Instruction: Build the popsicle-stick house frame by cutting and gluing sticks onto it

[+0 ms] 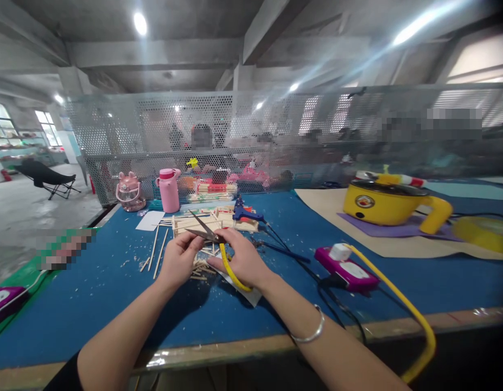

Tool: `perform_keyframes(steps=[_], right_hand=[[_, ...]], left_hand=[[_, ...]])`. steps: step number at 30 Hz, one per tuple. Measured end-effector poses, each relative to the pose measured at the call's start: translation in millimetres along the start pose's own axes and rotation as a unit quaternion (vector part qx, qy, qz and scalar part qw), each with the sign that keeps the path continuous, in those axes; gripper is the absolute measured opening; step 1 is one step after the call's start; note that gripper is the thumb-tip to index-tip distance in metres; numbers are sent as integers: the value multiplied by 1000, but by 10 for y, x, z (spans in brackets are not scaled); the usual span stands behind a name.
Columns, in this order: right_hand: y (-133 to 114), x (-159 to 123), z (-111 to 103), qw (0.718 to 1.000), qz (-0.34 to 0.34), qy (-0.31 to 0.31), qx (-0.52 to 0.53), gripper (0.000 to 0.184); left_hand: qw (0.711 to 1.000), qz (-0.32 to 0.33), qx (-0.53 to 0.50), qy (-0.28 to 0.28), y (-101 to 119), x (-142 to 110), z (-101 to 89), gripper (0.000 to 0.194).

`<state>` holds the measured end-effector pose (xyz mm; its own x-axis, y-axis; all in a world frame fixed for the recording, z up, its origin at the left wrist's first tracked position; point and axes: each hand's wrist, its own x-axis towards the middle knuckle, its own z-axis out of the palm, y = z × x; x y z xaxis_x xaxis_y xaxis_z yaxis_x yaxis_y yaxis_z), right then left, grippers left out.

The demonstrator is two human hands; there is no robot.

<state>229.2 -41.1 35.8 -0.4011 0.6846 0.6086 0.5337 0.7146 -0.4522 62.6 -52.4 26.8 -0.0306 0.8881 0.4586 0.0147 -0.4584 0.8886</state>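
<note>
My right hand (pixel 243 259) is closed round the yellow handle of a pair of scissors (pixel 210 235). Their dark blades stand apart and point up and to the left. Beside the blades, my left hand (pixel 178 259) is closed in a pinch; whatever sits between its fingertips is too small to make out. Below and between both hands lies a pile of short wooden stick pieces (pixel 200 270). Just beyond them is a frame of wooden sticks (pixel 182 224). Some longer thin sticks (pixel 152 247) rest to the left of my left hand.
A blue glue gun (pixel 246 213) lies behind my hands, its cord trailing right. At the back left stand a pink bottle (pixel 169 191) and a clear pink-lidded jug (pixel 131 193). To the right are a purple power strip (pixel 349 270) and a yellow electric pot (pixel 383 203).
</note>
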Motion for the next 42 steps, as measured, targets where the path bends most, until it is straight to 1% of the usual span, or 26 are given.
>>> perform_keyframes(steps=[4, 11, 16, 21, 27, 33, 39, 42], right_hand=[[-9, -9, -14, 999, -20, -14, -25, 53], [0, 3, -38, 998, -43, -12, -36, 52], [3, 10, -64, 997, -53, -29, -38, 58], [29, 6, -62, 996, -67, -33, -47, 61], [29, 9, -58, 995, -70, -39, -61, 64], [13, 3, -63, 995, -74, -38, -61, 62], [5, 5, -56, 995, -87, -22, -40, 60], [-12, 4, -58, 996, -82, -21, -23, 59]], left_hand=[[1000, 7, 8, 19, -17, 3, -14, 22], [996, 29, 81, 4, 68, -15, -21, 19], [997, 45, 62, 27, 44, -14, -22, 16], [996, 60, 62, 22, 8, -7, -35, 14], [996, 40, 66, 37, 58, 1, -21, 12], [998, 13, 54, 7, 98, -27, 0, 13], [999, -18, 11, -38, 147, -44, 11, 22], [998, -35, -19, -48, 179, -40, 18, 27]])
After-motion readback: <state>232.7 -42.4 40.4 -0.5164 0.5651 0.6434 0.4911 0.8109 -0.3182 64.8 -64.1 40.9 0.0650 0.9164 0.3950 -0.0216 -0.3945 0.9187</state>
